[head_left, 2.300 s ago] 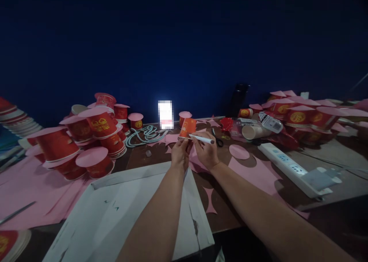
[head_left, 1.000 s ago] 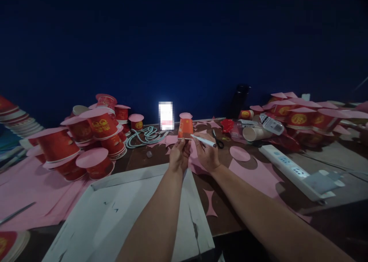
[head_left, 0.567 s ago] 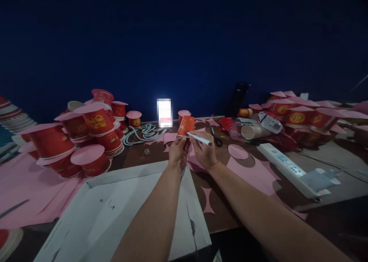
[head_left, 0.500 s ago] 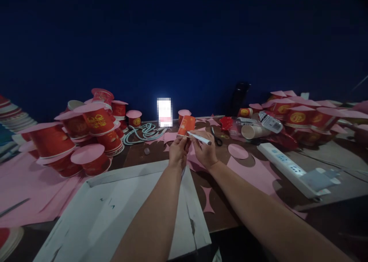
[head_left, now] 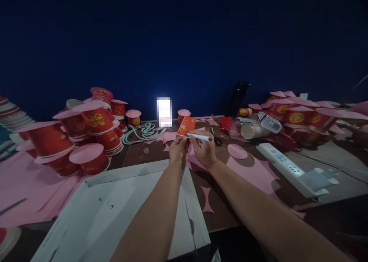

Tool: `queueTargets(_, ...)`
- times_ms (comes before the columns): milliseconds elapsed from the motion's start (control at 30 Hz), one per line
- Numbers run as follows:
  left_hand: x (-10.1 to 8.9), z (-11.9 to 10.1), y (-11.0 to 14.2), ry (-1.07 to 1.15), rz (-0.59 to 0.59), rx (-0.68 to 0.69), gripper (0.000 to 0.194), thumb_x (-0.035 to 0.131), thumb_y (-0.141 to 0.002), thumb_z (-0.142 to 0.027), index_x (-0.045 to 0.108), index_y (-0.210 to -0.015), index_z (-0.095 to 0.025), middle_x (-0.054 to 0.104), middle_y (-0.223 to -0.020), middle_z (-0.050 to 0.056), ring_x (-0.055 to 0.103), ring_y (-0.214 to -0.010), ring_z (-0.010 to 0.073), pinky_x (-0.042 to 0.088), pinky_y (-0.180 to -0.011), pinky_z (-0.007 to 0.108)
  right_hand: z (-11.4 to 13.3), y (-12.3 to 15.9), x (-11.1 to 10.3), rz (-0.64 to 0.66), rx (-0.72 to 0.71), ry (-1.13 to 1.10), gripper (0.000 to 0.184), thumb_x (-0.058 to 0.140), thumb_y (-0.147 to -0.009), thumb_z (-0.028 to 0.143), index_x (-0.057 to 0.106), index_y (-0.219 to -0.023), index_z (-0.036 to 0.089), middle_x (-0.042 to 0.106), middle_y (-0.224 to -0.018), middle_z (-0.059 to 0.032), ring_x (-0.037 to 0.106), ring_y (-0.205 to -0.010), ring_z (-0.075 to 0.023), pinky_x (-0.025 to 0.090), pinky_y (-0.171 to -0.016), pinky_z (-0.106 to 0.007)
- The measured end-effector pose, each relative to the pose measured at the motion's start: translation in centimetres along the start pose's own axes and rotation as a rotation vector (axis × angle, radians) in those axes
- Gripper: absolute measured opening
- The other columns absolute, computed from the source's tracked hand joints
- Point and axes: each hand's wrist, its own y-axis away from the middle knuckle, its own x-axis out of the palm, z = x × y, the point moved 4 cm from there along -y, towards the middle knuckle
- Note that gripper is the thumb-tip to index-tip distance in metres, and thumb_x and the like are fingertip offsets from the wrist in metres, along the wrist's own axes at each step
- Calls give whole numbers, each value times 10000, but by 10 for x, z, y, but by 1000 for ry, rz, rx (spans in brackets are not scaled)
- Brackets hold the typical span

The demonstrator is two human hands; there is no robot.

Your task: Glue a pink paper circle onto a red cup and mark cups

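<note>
A red paper cup (head_left: 187, 125) is tilted in front of me, with my left hand (head_left: 178, 151) closed on its lower edge. My right hand (head_left: 204, 149) grips a white marker pen (head_left: 202, 137), whose tip end points left at the cup near its rim. Whether the tip touches the cup I cannot tell. Just behind stands another red cup (head_left: 181, 118) with a pink paper disc on top. Black-handled scissors (head_left: 217, 140) lie right of my right hand, and a loose pink disc (head_left: 237, 151) lies farther right.
Red cups with pink discs are stacked at the left (head_left: 51, 141) and at the right (head_left: 297, 116). A white box lid (head_left: 115, 200) lies under my left forearm. A power strip (head_left: 287, 170), a coiled cable (head_left: 140, 132) and cut pink paper (head_left: 253, 173) cover parts of the table.
The pen has swung slightly nearer level in my right hand. Both hands stay in nearly the same place around the cup.
</note>
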Motion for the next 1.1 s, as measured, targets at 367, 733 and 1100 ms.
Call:
queueTargets(367, 0, -4, 2, 104, -55, -49, 76, 669, -737, -81, 612, -699, -113, 645, -731, 27, 626, -639, 73, 520, -722, 202, -1, -1, -6, -90, 84, -73, 236, 478, -927, 326, 673, -993, 212, 705, -925, -77, 638, -907, -219, 471, -842, -378)
queueTargets(733, -2, -2, -2, 136, -3, -42, 56, 640, -773, -91, 614, -728, -112, 661, -764, 41, 646, -676, 84, 535, -758, 216, -2, 1, -4, -100, 77, -84, 196, 490, -915, 309, 646, -917, 190, 689, -920, -94, 633, -907, -221, 486, -859, -388)
queueTargets(1100, 0, -4, 2, 110, -19, -32, 83, 663, -738, -81, 602, -694, -116, 647, -700, 19, 624, -616, 68, 526, -716, 197, 3, 2, -1, -29, 29, -24, 172, 499, -913, 274, 654, -923, 198, 702, -933, -82, 627, -933, -213, 447, -870, -393)
